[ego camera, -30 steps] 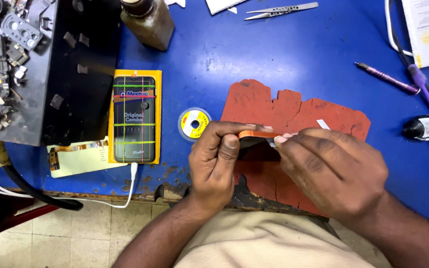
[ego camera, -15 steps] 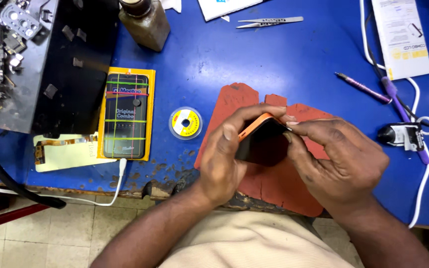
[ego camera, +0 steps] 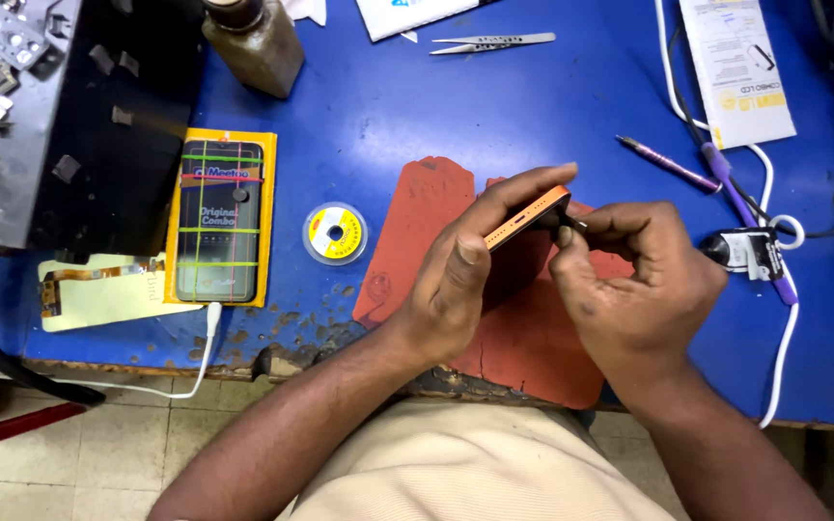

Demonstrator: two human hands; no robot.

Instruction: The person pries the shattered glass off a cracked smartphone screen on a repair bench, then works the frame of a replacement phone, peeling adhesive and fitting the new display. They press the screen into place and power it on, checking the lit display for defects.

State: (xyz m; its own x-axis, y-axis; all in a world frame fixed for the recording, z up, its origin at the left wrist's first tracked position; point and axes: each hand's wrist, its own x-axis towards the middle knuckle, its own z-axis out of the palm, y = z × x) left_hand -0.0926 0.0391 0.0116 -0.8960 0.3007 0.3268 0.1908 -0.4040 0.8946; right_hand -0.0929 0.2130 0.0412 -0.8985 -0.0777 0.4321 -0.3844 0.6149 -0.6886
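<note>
head view: left hand (ego camera: 456, 280) gripping orange phone (ego camera: 525, 219) on edge above red mat (ego camera: 417, 232); right hand (ego camera: 629, 280) pinching small tool (ego camera: 571, 223) at phone's corner.

Matt orange phone frame (ego camera: 525, 219), chipped blue-painted table (ego camera: 359, 106), metal tweezers (ego camera: 490, 43)

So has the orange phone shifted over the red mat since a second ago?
Yes. The orange phone has been tipped up off the red mat, its edge now raised toward the camera, between left hand and right hand.
</note>
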